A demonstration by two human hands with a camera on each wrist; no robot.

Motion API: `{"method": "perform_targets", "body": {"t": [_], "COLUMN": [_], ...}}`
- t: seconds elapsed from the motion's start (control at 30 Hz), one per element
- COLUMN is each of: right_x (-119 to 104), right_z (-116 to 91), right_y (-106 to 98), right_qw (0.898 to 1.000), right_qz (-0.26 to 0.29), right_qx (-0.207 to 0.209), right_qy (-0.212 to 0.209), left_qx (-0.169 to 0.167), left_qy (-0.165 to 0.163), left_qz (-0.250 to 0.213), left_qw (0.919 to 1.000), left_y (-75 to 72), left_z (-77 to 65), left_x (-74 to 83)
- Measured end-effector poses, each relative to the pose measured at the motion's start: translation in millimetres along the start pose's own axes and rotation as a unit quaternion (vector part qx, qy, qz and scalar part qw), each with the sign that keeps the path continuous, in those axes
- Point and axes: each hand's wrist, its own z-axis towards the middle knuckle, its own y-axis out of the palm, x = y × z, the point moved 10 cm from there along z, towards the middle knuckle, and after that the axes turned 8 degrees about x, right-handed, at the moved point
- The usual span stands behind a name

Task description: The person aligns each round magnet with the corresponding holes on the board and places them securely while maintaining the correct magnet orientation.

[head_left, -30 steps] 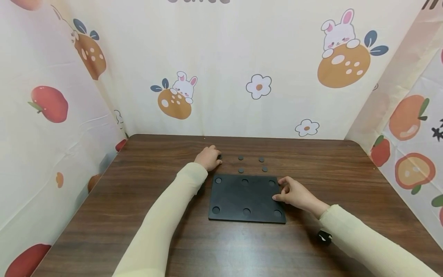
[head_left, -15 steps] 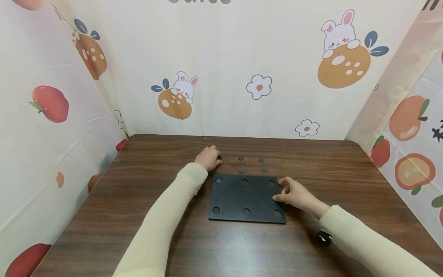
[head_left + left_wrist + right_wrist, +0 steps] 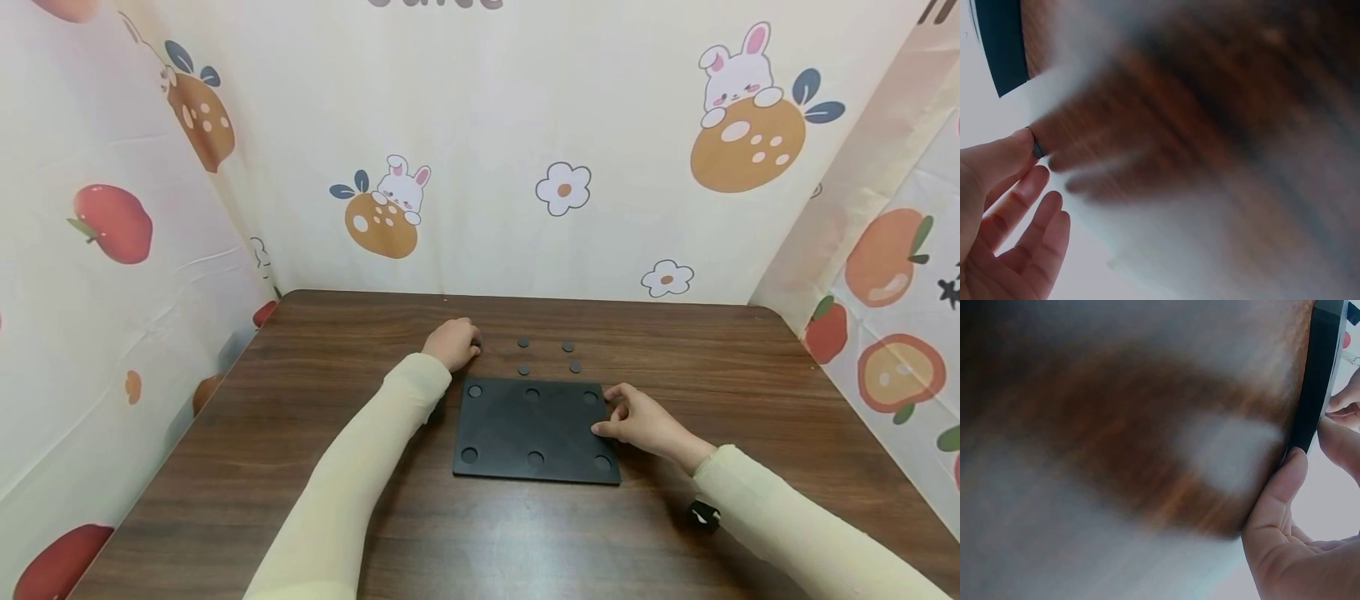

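A thin black rectangular board point(image 3: 504, 425) with several round recesses lies flat on the wooden table. Its right edge is held by my right hand point(image 3: 645, 422), whose thumb and index finger touch it apart from each other; the right wrist view shows the thumb point(image 3: 1288, 475) against the board's rim. Beyond the board's far left corner, my left hand point(image 3: 452, 343) pinches a small black disc point(image 3: 1037, 150) by thumb and fingertip at the table surface. In the head view the fingers mostly hide that disc. The other left fingers are loosely bent.
Several more small dark discs, among them a far one point(image 3: 522, 342) and a near one point(image 3: 575, 367), lie on the table point(image 3: 360, 533) behind the board. A patterned curtain point(image 3: 487, 242) hangs along the back and both sides.
The left fingers have drawn slightly closer around the disc, which was partly visible at the fingertips before. The right hand and the board stay where they were.
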Motion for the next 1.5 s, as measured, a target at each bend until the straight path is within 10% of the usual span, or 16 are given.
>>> {"method": "perform_targets", "body": {"t": [1.5], "right_x": [0], "right_z": [-1], "right_y": [0], "right_qw": [1.000], "right_qz": [-0.011], "right_qx": [-0.002], "right_qy": [0.004], "left_qx": [-0.013], "left_qy": [0.026], "left_qz": [-0.086], "left_qw": [0.9958], "left_y": [-19.2], "left_z": [-43.5], "left_x": [28.7]}}
